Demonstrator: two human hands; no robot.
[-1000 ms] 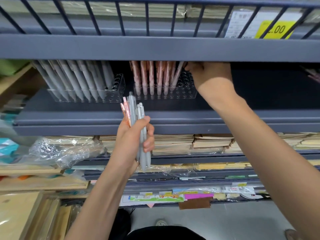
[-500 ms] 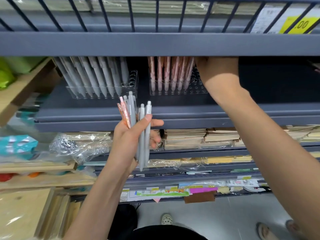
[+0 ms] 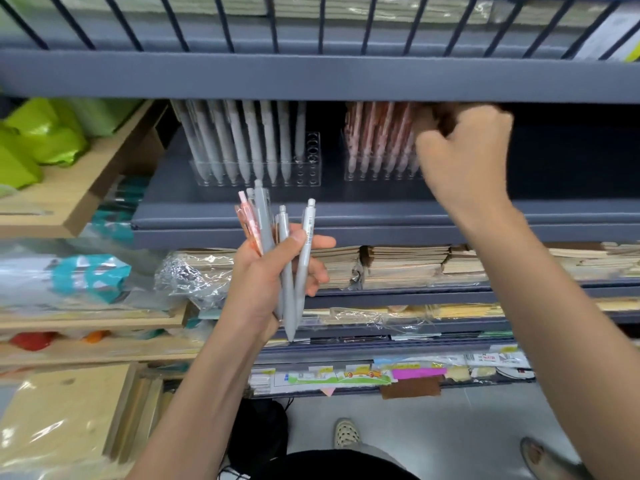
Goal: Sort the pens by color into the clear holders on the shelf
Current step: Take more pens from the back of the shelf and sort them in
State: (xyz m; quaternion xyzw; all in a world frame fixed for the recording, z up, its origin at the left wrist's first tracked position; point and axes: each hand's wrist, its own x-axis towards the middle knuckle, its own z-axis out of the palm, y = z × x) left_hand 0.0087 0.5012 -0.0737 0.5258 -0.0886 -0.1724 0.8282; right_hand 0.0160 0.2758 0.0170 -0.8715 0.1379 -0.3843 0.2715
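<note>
- The left hand [image 3: 273,271] is raised in front of the shelf [image 3: 346,213]. Its fingers are curled round a fanned bundle and its thumb is pressed across the front.
- The bundle holds several grey pens [image 3: 292,289], tips down, with pink patterned pens [image 3: 247,223] on its ten o'clock side.
- At twelve o'clock from that hand, a clear holder [image 3: 311,168] stands on the shelf. It is packed with upright grey pens, and a few holes are open at its three o'clock end.
- At three o'clock from it, with a gap between, a second clear holder [image 3: 381,174] carries pink pens.
- The right hand [image 3: 464,157] is at that holder's three o'clock end with its fingers curled under. It is blurred, so I cannot tell whether they pinch a pen.
- Wrapped notebook stacks [image 3: 405,265] fill the shelf below.
</note>
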